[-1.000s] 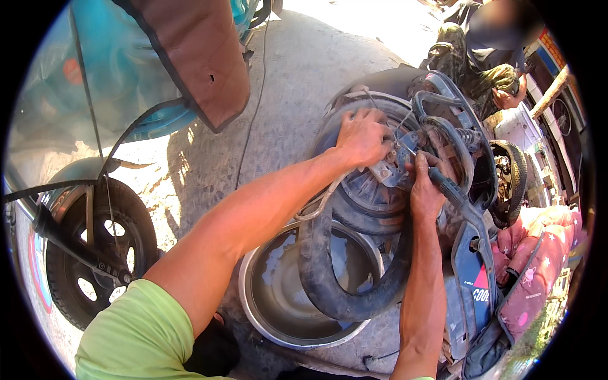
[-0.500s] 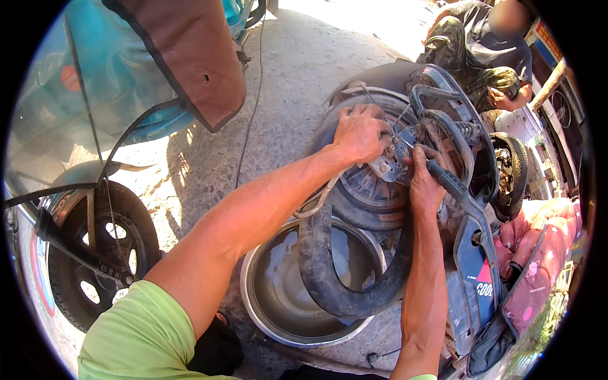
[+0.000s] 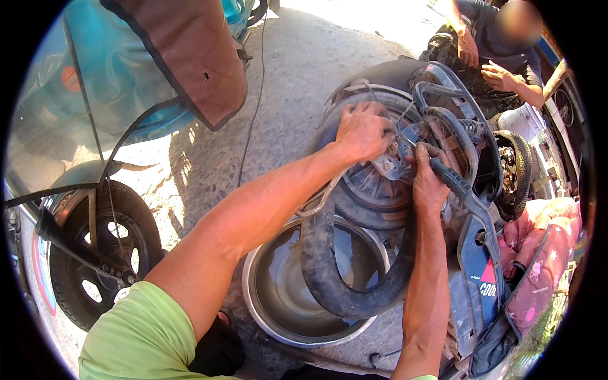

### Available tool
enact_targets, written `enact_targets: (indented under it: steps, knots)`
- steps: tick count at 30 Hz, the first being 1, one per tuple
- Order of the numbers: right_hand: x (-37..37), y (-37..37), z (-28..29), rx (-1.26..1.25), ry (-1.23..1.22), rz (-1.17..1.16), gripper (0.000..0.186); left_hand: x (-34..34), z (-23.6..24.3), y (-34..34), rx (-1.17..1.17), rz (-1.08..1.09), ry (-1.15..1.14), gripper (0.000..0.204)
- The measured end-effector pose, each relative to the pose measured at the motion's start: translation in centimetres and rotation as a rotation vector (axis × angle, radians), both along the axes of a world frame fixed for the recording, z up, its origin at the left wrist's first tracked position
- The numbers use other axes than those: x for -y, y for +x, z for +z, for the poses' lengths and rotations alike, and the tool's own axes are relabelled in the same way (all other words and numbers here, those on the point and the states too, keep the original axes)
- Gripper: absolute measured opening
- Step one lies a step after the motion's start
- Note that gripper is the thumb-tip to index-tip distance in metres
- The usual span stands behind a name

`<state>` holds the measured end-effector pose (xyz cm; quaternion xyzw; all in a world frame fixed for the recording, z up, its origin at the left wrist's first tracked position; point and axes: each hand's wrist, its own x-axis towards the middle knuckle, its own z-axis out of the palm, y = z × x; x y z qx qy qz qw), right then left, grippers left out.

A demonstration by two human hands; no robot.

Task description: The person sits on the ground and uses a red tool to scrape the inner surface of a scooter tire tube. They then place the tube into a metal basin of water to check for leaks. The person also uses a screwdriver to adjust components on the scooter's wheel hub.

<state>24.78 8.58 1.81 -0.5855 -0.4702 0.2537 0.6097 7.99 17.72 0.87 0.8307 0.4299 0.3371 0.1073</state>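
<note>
My left hand [image 3: 366, 133] rests with curled fingers at a metal bracket [image 3: 399, 149] beside the wheel hub [image 3: 370, 193]; what exactly its fingers grip is hidden. In my right hand [image 3: 429, 180] is a thin metal-shafted tool [image 3: 413, 142], its tip at that bracket, beside a black ribbed handlebar grip [image 3: 453, 179]. A black inner tube [image 3: 345, 297] hangs in a loop from the wheel area over a steel basin [image 3: 266, 313] holding murky water. The scooter's frame tubing [image 3: 468, 126] surrounds the work on the right.
A scooter [image 3: 104, 247] with teal-and-brown covering [image 3: 183, 69] stands left. A cable [image 3: 250, 123] crosses the concrete [image 3: 297, 57]. Another person [image 3: 510, 57] crouches at upper right, near a bicycle tyre [image 3: 519, 174] and a pink quilt [image 3: 532, 266]. A blue panel [image 3: 475, 256] lies beside my right arm.
The other person at upper right has leaned forward and raised their hands. My hands have stayed at the bracket with only slight movement.
</note>
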Motion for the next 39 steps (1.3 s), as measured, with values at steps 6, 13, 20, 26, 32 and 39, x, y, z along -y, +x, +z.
enact_targets:
  steps: [6, 13, 20, 26, 32, 39]
  knots:
    - [0.0, -0.2, -0.22, -0.031, 0.022, -0.016, 0.024, -0.17, 0.07, -0.02, 0.003, 0.006, -0.005, 0.026]
    - [-0.08, -0.18, -0.26, -0.029, 0.027, -0.006, 0.023, -0.11, -0.09, -0.07, 0.012, -0.003, 0.004, 0.025]
    - [-0.15, -0.08, -0.34, -0.03, 0.017, 0.011, 0.023, -0.18, -0.06, -0.05, 0.005, -0.006, -0.008, 0.025]
    - [-0.21, 0.08, -0.25, 0.001, -0.005, 0.016, 0.024, -0.22, -0.22, -0.1, 0.006, -0.004, 0.001, 0.025]
    - [-0.26, 0.05, -0.39, 0.012, 0.029, 0.022, 0.023, -0.2, -0.27, 0.02, 0.011, 0.007, 0.003, 0.025]
    - [-0.15, 0.13, -0.26, 0.049, 0.013, 0.01, 0.024, -0.22, -0.33, 0.13, 0.016, 0.01, 0.008, 0.024]
